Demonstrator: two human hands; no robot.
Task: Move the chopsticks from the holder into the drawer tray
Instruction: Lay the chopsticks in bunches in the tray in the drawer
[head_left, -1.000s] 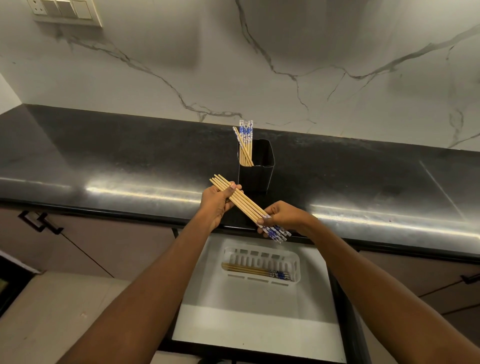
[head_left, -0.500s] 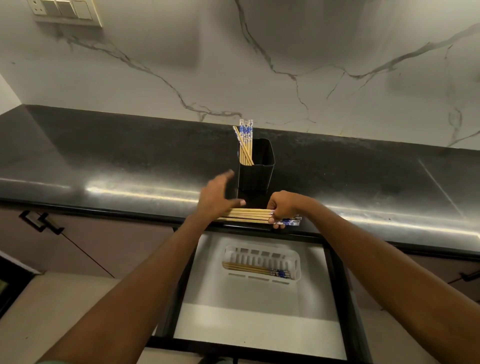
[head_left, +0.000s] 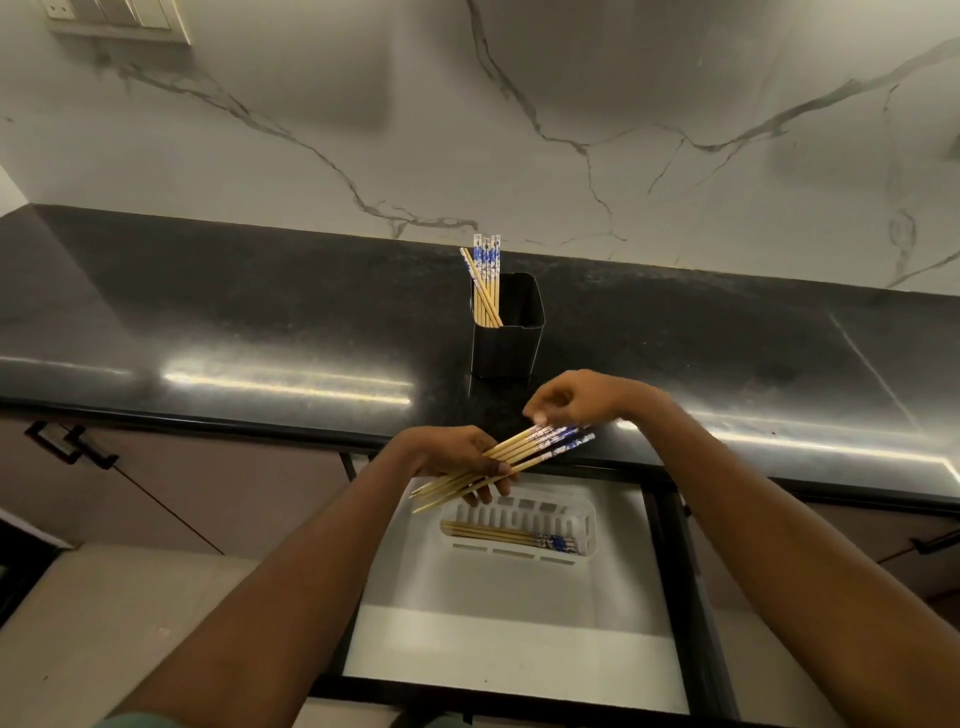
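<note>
A black square holder stands on the dark counter with several bamboo chopsticks, blue-patterned at the top, leaning at its left side. My left hand grips a bundle of chopsticks around its middle, just above the open drawer. The bundle's blue ends point up and to the right. My right hand hovers with loosely curled fingers just above those blue ends, holding nothing. Below, a white slotted tray in the drawer holds several chopsticks lying flat.
The white drawer is pulled out under the black counter edge. Cabinet doors with black handles sit at left and right. A marble wall rises behind the counter.
The bundle passed from my right hand into my left hand and came off the counter edge. It is tilted now, over the drawer. My right hand let go and lifted slightly.
</note>
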